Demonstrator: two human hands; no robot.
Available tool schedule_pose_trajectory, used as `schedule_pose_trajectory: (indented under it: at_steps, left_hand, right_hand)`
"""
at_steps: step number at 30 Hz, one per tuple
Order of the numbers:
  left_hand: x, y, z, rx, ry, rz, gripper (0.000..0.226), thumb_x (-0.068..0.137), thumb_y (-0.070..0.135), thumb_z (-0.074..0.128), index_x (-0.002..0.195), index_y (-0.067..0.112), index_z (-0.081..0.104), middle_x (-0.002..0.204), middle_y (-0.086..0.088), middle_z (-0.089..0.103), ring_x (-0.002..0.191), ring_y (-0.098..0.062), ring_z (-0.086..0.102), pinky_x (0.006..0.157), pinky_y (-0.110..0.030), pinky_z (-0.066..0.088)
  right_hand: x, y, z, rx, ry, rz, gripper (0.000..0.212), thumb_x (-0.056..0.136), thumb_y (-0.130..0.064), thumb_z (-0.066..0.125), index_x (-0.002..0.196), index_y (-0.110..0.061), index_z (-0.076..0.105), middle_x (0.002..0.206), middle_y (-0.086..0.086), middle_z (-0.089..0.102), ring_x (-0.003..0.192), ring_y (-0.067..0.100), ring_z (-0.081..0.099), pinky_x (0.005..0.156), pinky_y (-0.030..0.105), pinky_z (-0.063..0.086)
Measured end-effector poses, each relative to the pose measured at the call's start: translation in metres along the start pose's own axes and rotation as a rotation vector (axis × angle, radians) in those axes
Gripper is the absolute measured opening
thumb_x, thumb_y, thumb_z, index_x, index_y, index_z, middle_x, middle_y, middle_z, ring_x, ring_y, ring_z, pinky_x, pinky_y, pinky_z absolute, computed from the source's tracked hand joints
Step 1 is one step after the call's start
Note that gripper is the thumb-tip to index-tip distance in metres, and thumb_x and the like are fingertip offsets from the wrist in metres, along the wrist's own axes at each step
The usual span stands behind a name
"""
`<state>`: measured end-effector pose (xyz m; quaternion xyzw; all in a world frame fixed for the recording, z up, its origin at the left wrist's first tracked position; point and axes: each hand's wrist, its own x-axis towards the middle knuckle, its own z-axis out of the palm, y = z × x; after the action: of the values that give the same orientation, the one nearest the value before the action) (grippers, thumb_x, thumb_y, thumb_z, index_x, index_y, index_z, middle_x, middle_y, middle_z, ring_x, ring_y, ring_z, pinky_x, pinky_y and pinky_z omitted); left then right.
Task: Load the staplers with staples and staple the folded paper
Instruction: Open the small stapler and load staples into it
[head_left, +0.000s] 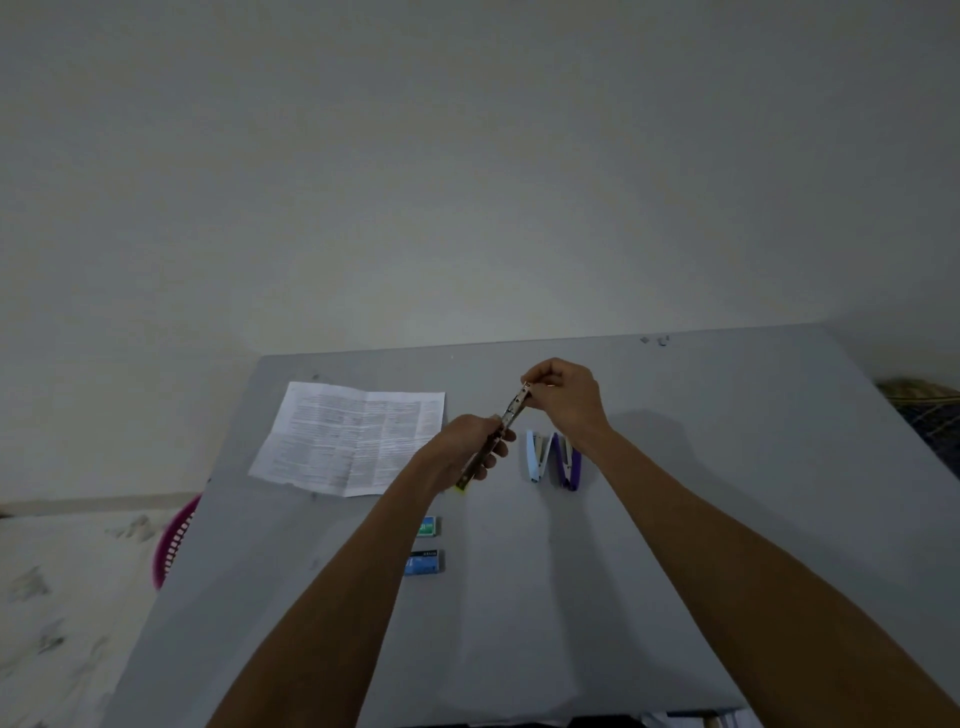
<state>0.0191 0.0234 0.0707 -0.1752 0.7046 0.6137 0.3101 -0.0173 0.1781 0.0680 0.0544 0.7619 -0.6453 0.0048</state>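
Note:
A stapler (511, 413) with a yellow base is swung open, its metal magazine pointing up and away. My left hand (467, 449) grips its lower body. My right hand (563, 392) pinches the far tip of the magazine; whether staples are between the fingers I cannot tell. A light blue stapler (536, 456) and a purple stapler (567, 462) lie side by side on the grey table (675, 545), just right of my hands. A printed paper (353, 436) with fold creases lies flat to the left. Two small staple boxes, one green-blue (429, 527) and one blue (425, 563), sit nearer me.
A pink basket (174, 540) pokes out beyond the table's left edge. A patterned cloth (930, 410) lies past the right edge. A pale wall stands behind the table's far edge, with small specks (655, 340) near it.

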Motion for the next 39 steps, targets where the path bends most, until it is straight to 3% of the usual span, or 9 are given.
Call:
schedule_pose_trajectory:
  at_steps: [4, 7, 14, 18, 21, 24, 28, 31, 39]
  left_hand:
    - [0.002, 0.001, 0.004, -0.106, -0.019, -0.017, 0.04, 0.102, 0.033, 0.034, 0.098, 0.005, 0.061, 0.077, -0.005, 0.054, 0.058, -0.012, 0.044, 0.048, -0.022, 0.038]
    - [0.002, 0.003, 0.004, -0.196, -0.045, -0.047, 0.038, 0.102, 0.031, 0.035, 0.094, 0.005, 0.061, 0.077, -0.006, 0.056, 0.055, -0.013, 0.045, 0.045, -0.022, 0.039]
    - [-0.002, 0.008, 0.001, -0.353, -0.164, -0.127, 0.034, 0.103, 0.024, 0.034, 0.087, 0.005, 0.057, 0.07, -0.004, 0.056, 0.059, -0.012, 0.044, 0.042, -0.019, 0.042]
    - [0.0, 0.006, 0.002, -0.409, -0.16, -0.163, 0.036, 0.103, 0.022, 0.031, 0.085, 0.003, 0.055, 0.071, -0.005, 0.05, 0.058, -0.011, 0.041, 0.038, -0.017, 0.038]
    - [0.003, 0.003, 0.006, -0.394, -0.096, -0.162, 0.039, 0.104, 0.023, 0.03, 0.08, 0.003, 0.054, 0.067, -0.005, 0.047, 0.051, -0.01, 0.04, 0.036, -0.015, 0.036]
    - [0.008, 0.0, 0.008, -0.377, -0.04, -0.137, 0.04, 0.103, 0.023, 0.033, 0.074, 0.004, 0.053, 0.052, -0.004, 0.049, 0.035, -0.009, 0.04, 0.035, -0.015, 0.035]
    - [0.011, -0.001, 0.008, -0.39, 0.002, -0.113, 0.037, 0.102, 0.02, 0.035, 0.071, 0.006, 0.049, 0.047, -0.004, 0.049, 0.029, -0.009, 0.038, 0.034, -0.014, 0.033]
    - [0.014, -0.004, 0.007, -0.375, 0.034, -0.115, 0.035, 0.101, 0.019, 0.036, 0.071, 0.006, 0.05, 0.056, -0.006, 0.048, 0.03, -0.011, 0.04, 0.034, -0.015, 0.034]
    - [0.013, -0.007, -0.001, -0.426, -0.011, -0.11, 0.028, 0.097, 0.013, 0.035, 0.074, 0.008, 0.051, 0.056, -0.004, 0.048, 0.041, -0.011, 0.04, 0.038, -0.017, 0.036]
  right_hand:
    - [-0.004, 0.001, 0.003, -0.273, 0.066, -0.252, 0.02, 0.083, 0.006, 0.058, 0.088, -0.007, 0.072, 0.086, 0.005, 0.071, 0.075, 0.016, 0.068, 0.069, 0.021, 0.057]
    - [-0.006, 0.006, 0.004, -0.366, 0.095, -0.369, 0.018, 0.085, 0.002, 0.059, 0.095, -0.005, 0.072, 0.088, 0.008, 0.073, 0.068, 0.016, 0.067, 0.063, 0.023, 0.055]
    - [-0.01, 0.007, 0.01, -0.39, 0.129, -0.391, 0.02, 0.086, 0.002, 0.058, 0.099, -0.003, 0.073, 0.09, 0.01, 0.074, 0.058, 0.0, 0.057, 0.063, 0.022, 0.05]
    - [-0.01, 0.01, 0.015, -0.386, 0.091, -0.333, 0.024, 0.085, 0.004, 0.056, 0.099, -0.004, 0.073, 0.092, 0.009, 0.073, 0.045, -0.004, 0.047, 0.055, 0.007, 0.036]
    - [-0.011, 0.013, 0.017, -0.402, 0.059, -0.294, 0.023, 0.084, 0.006, 0.054, 0.095, -0.004, 0.072, 0.095, 0.01, 0.073, 0.053, -0.007, 0.043, 0.057, 0.013, 0.038]
    - [-0.016, 0.014, 0.019, -0.382, 0.047, -0.263, 0.021, 0.083, 0.008, 0.055, 0.09, -0.002, 0.071, 0.099, 0.011, 0.071, 0.065, 0.007, 0.057, 0.063, 0.021, 0.043]
    - [-0.022, 0.017, 0.023, -0.335, 0.07, -0.279, 0.015, 0.08, 0.008, 0.061, 0.087, -0.002, 0.069, 0.109, 0.011, 0.063, 0.096, 0.02, 0.061, 0.085, 0.03, 0.052]
    - [-0.027, 0.018, 0.026, -0.35, 0.088, -0.281, 0.009, 0.08, 0.002, 0.068, 0.086, -0.005, 0.068, 0.107, 0.006, 0.056, 0.097, 0.013, 0.055, 0.087, 0.024, 0.045]
    - [-0.04, 0.013, 0.027, -0.316, 0.075, -0.415, 0.011, 0.075, 0.005, 0.07, 0.078, -0.005, 0.069, 0.078, 0.004, 0.069, 0.069, 0.009, 0.06, 0.063, 0.012, 0.048]
